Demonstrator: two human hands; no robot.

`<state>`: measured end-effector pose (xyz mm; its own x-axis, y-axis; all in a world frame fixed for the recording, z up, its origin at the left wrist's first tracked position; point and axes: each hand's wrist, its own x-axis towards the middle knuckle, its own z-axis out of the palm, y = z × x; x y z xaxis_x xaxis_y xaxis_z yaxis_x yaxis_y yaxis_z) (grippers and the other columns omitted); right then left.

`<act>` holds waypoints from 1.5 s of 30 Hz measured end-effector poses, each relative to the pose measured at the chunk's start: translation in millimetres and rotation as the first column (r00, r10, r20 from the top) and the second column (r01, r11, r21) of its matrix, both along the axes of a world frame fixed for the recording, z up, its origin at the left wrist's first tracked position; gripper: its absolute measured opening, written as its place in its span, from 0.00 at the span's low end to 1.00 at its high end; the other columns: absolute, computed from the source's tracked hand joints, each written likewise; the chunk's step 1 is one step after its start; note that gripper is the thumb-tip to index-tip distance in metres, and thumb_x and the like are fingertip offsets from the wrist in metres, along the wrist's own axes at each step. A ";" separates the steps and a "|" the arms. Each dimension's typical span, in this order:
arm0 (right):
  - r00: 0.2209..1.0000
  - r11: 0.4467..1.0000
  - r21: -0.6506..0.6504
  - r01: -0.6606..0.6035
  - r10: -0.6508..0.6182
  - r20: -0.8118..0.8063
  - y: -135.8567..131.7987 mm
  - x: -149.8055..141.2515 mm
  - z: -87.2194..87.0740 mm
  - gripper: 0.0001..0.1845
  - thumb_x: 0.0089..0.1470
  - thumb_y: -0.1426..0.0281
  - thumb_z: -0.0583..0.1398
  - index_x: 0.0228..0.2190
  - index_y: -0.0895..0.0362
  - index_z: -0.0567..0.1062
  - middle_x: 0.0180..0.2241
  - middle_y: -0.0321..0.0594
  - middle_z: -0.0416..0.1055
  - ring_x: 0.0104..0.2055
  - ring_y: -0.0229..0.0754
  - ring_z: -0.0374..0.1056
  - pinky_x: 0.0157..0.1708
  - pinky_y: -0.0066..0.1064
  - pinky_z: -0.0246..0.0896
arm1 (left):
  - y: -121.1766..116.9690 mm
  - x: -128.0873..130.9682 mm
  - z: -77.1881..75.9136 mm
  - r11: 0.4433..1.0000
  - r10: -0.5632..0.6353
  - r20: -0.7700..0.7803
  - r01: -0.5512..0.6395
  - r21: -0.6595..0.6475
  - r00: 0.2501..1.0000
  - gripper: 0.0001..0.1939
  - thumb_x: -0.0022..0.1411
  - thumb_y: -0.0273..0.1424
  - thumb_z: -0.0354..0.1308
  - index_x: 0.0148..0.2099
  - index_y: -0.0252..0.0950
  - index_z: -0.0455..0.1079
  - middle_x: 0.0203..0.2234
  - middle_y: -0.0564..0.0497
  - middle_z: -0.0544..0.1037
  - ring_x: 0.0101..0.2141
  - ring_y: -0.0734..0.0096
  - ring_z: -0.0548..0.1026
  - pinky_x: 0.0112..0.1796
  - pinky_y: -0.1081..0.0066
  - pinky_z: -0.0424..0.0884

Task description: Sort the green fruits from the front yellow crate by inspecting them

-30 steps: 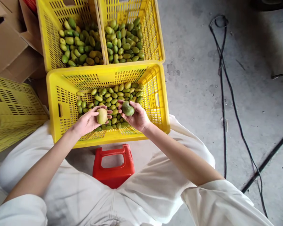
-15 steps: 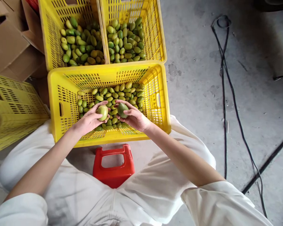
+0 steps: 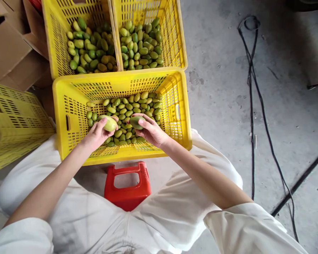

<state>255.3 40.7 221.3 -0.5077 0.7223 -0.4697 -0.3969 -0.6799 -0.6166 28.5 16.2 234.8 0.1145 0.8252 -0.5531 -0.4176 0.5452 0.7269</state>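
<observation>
Over the near yellow crate (image 3: 122, 155), my left hand (image 3: 96, 134) is closed around a pale yellow-green oval fruit (image 3: 109, 123), perhaps a small mango. A darker green fruit (image 3: 136, 122) of the same kind sits in my right hand (image 3: 152, 132), pinched between thumb and fingers. The two hands are a short way apart. Below them, many loose green and yellowish fruits (image 3: 127, 113) cover part of the crate's floor; the hands hide some of them.
Two more yellow crates, a left one (image 3: 57, 42) and a right one (image 3: 175, 38), hold fruit behind. Another yellow crate (image 3: 18, 130) and cardboard boxes (image 3: 13, 46) stand left. A red plastic stool (image 3: 127, 197) is between my legs. Black cables (image 3: 252, 106) lie on the floor at right.
Both fruits have been turned in my hands: the pale one now lies lengthwise sideways, and the dark one is tipped flatter. The hands stay in nearly the same place.
</observation>
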 end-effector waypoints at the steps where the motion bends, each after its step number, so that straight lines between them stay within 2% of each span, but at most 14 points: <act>1: 1.000 1.000 0.004 -0.011 0.011 0.002 0.5 0.3 -1.5 0.34 0.41 0.49 0.78 0.41 0.53 0.73 0.33 0.35 0.75 0.25 0.32 0.54 0.23 0.26 0.51 | 0.5 0.0 0.5 1.000 0.000 -0.002 0.000 -0.005 1.000 0.27 0.51 0.54 0.74 0.33 0.34 0.76 0.22 0.52 0.73 0.22 0.77 0.66 0.22 0.76 0.64; 5: 0.997 0.997 -0.038 -0.074 0.074 -0.003 2.6 2.3 -7.7 0.33 0.52 0.37 0.65 0.38 0.54 0.73 0.26 0.33 0.65 0.23 0.34 0.48 0.21 0.27 0.43 | 2.8 -2.0 3.3 0.994 -0.022 -0.031 0.019 -0.103 0.999 0.26 0.57 0.54 0.66 0.27 0.35 0.70 0.21 0.51 0.72 0.23 0.73 0.71 0.24 0.75 0.69; 8: 0.996 0.993 -0.070 -0.092 0.092 -0.002 4.2 4.2 -10.3 0.36 0.55 0.32 0.58 0.34 0.53 0.71 0.21 0.31 0.56 0.21 0.34 0.43 0.19 0.28 0.38 | 2.6 -2.7 5.0 0.989 -0.030 -0.042 0.024 -0.148 0.999 0.20 0.52 0.45 0.71 0.30 0.35 0.71 0.25 0.49 0.76 0.27 0.70 0.76 0.25 0.75 0.71; 11: 0.995 0.993 -0.061 -0.098 0.097 -0.015 5.5 5.3 -10.1 0.37 0.53 0.30 0.58 0.31 0.53 0.69 0.18 0.29 0.54 0.19 0.33 0.40 0.18 0.29 0.36 | 0.3 -1.9 5.2 0.990 -0.037 -0.032 0.032 -0.140 0.999 0.18 0.45 0.35 0.75 0.34 0.34 0.73 0.25 0.52 0.75 0.24 0.74 0.73 0.21 0.78 0.65; 14: 0.995 0.995 -0.034 -0.093 0.091 -0.040 5.5 4.8 -8.8 0.35 0.53 0.32 0.60 0.30 0.53 0.69 0.17 0.28 0.56 0.18 0.32 0.39 0.17 0.28 0.36 | -1.6 -0.6 5.4 0.988 -0.065 -0.034 0.060 -0.144 0.997 0.19 0.46 0.35 0.76 0.36 0.34 0.73 0.24 0.53 0.74 0.22 0.77 0.71 0.20 0.79 0.59; 19: 0.993 0.994 -0.035 -0.103 0.100 -0.060 4.6 4.8 -9.5 0.31 0.55 0.37 0.61 0.33 0.53 0.70 0.16 0.28 0.60 0.16 0.31 0.42 0.17 0.27 0.35 | -0.1 0.0 7.2 0.983 -0.044 0.092 0.059 -0.174 0.995 0.21 0.53 0.41 0.71 0.44 0.33 0.76 0.31 0.46 0.80 0.29 0.67 0.78 0.24 0.75 0.69; 21: 0.987 0.987 -0.053 -0.151 0.148 -0.067 4.6 6.2 -10.4 0.29 0.55 0.39 0.59 0.34 0.54 0.71 0.15 0.28 0.60 0.14 0.32 0.43 0.16 0.27 0.34 | 1.0 -0.7 6.6 0.976 -0.032 0.144 0.061 -0.207 0.989 0.22 0.54 0.37 0.68 0.50 0.32 0.76 0.33 0.45 0.81 0.31 0.64 0.80 0.27 0.72 0.74; 24: 0.972 0.973 -0.068 -0.221 0.214 -0.094 4.8 8.5 -11.8 0.28 0.54 0.42 0.58 0.34 0.54 0.72 0.14 0.30 0.63 0.13 0.34 0.47 0.14 0.27 0.36 | 1.4 -1.3 4.3 0.971 -0.009 0.119 0.037 -0.236 0.993 0.22 0.55 0.29 0.67 0.53 0.34 0.75 0.34 0.47 0.81 0.32 0.66 0.81 0.33 0.70 0.79; 27: 0.969 0.970 -0.101 -0.220 0.206 -0.137 5.3 10.0 -13.9 0.24 0.54 0.45 0.57 0.33 0.54 0.71 0.15 0.33 0.66 0.14 0.37 0.52 0.14 0.27 0.44 | 0.2 -1.4 3.5 0.966 -0.021 0.072 0.038 -0.254 0.997 0.21 0.53 0.30 0.73 0.49 0.35 0.73 0.34 0.49 0.80 0.31 0.68 0.81 0.30 0.73 0.79; 32: 0.986 0.968 -0.236 -0.085 0.047 -0.160 6.2 10.0 -14.6 0.14 0.56 0.55 0.60 0.31 0.53 0.66 0.20 0.36 0.68 0.20 0.39 0.61 0.18 0.26 0.55 | -1.6 -1.6 7.3 0.969 -0.051 0.086 0.070 -0.235 0.995 0.28 0.43 0.32 0.80 0.39 0.38 0.65 0.29 0.55 0.75 0.24 0.77 0.75 0.18 0.83 0.64; 36: 0.987 0.957 -0.289 -0.009 -0.038 -0.157 5.5 6.7 -8.5 0.10 0.54 0.66 0.62 0.29 0.53 0.65 0.25 0.36 0.69 0.23 0.36 0.61 0.17 0.22 0.52 | -1.9 -2.4 7.4 0.978 -0.074 0.053 0.083 -0.191 0.996 0.25 0.43 0.28 0.77 0.38 0.38 0.66 0.28 0.55 0.77 0.23 0.76 0.74 0.18 0.83 0.61; 38: 0.990 0.953 -0.302 -0.003 -0.041 -0.138 4.7 4.8 -6.0 0.09 0.53 0.69 0.64 0.30 0.54 0.66 0.28 0.36 0.71 0.23 0.34 0.60 0.16 0.20 0.47 | -2.0 -3.2 6.5 0.978 -0.139 0.053 0.145 -0.151 0.989 0.20 0.44 0.28 0.75 0.36 0.37 0.67 0.24 0.55 0.75 0.21 0.76 0.73 0.19 0.81 0.62; 42: 0.996 0.939 -0.339 -0.053 0.026 -0.081 3.7 2.3 -6.8 0.12 0.57 0.65 0.67 0.32 0.55 0.69 0.27 0.34 0.70 0.21 0.31 0.57 0.14 0.18 0.41 | -1.4 -4.2 7.0 0.944 -0.289 0.147 0.307 -0.119 0.946 0.15 0.53 0.36 0.71 0.30 0.35 0.69 0.16 0.54 0.70 0.16 0.76 0.66 0.17 0.77 0.61; 45: 0.999 0.931 -0.364 -0.009 -0.009 -0.047 4.5 2.2 -7.9 0.16 0.60 0.59 0.65 0.29 0.55 0.68 0.24 0.33 0.66 0.21 0.33 0.59 0.15 0.19 0.47 | -0.9 -5.0 8.3 0.944 -0.263 0.237 0.300 -0.139 0.935 0.15 0.55 0.41 0.68 0.36 0.34 0.73 0.24 0.47 0.77 0.23 0.66 0.75 0.19 0.73 0.68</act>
